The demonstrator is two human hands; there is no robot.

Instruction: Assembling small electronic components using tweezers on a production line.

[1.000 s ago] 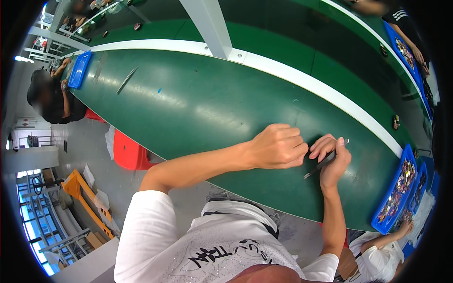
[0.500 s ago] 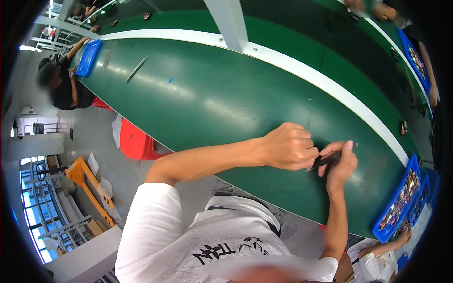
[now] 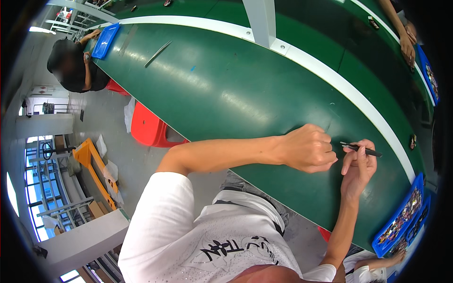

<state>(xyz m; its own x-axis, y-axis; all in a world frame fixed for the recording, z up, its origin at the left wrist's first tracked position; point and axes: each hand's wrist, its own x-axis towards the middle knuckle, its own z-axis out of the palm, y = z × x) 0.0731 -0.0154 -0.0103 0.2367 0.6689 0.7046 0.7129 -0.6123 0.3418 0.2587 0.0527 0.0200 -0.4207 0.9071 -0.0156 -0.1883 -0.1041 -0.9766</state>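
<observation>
Right hand point(image 3: 359, 165): pinching slim black tweezers point(image 3: 363, 149) between thumb and fingers, over the right part of the surface point(image 3: 226, 94). Tweezers smooth, dark body, pale narrow tip pointing left toward the left hand point(image 3: 309, 148), short gap, not touching. Left hand: fingers curled into a rounded fist, knuckles up; cannot tell if anything is inside.

Surface: smooth green sheet, dull shine, light scuffs. Silver tweezers point(image 3: 158, 54), thin and straight, lie on it at far left; small flat blue scrap point(image 3: 193, 68) just right of them. Blue tray point(image 3: 105, 41), plastic, at the far left end; another plastic one, the right tray point(image 3: 380, 247), long, raised rim, full of small multicoloured bits, on the right side.

Edges: near edge slants from far left to near right, passing under the left forearm point(image 3: 226, 153). Far edge is a curved white strip point(image 3: 297, 55), grey post point(image 3: 261, 21) on it. Room: broad stretch from fist to silver tweezers; narrower span from right hand to right tray. Red stool point(image 3: 147, 126), glossy, by the near edge at left.
</observation>
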